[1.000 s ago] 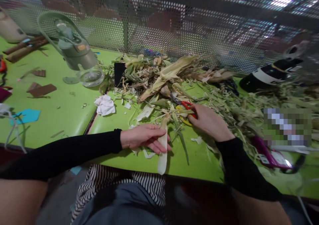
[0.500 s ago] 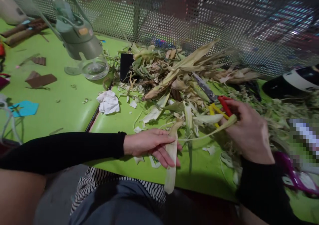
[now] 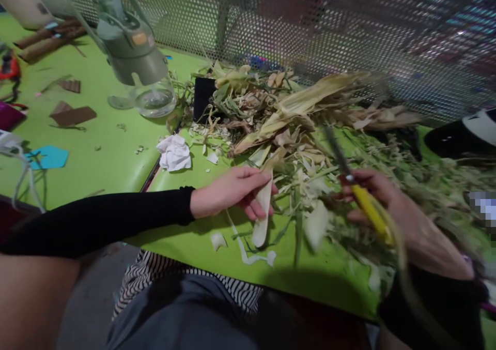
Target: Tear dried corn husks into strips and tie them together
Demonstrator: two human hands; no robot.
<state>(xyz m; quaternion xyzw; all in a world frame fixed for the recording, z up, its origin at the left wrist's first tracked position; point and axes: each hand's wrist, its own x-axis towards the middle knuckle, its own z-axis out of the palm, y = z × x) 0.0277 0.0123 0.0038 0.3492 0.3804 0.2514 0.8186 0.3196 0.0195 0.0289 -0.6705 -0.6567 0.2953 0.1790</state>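
My left hand [image 3: 228, 191] pinches a pale corn husk strip [image 3: 263, 210] between thumb and fingers, just above the green table [image 3: 310, 272]. The strip hangs down with a rounded lower end. In my right hand [image 3: 414, 221] are scissors [image 3: 368, 210] with yellow and red handles, their blades pointing up and left, blurred. A long thin husk strip [image 3: 403, 277] trails by the right hand and forearm, smeared by motion. Below the scissors, a blurred pale husk piece [image 3: 316, 226] appears over the table. Trimmed husk scraps [image 3: 251, 257] lie in front of my left hand.
A heap of dry corn husks [image 3: 294, 107] spreads before a perforated metal screen [image 3: 271, 24]. A dark phone-like slab [image 3: 203, 99], crumpled white paper [image 3: 173, 152] and a clear bottle with green lid [image 3: 143, 71] stand left. A dark bottle-like object [image 3: 449, 138] lies right.
My right hand has moved right with the scissors, which have turned in the grip. The thin strip has swung away from the left hand's husk. My left hand has risen slightly.
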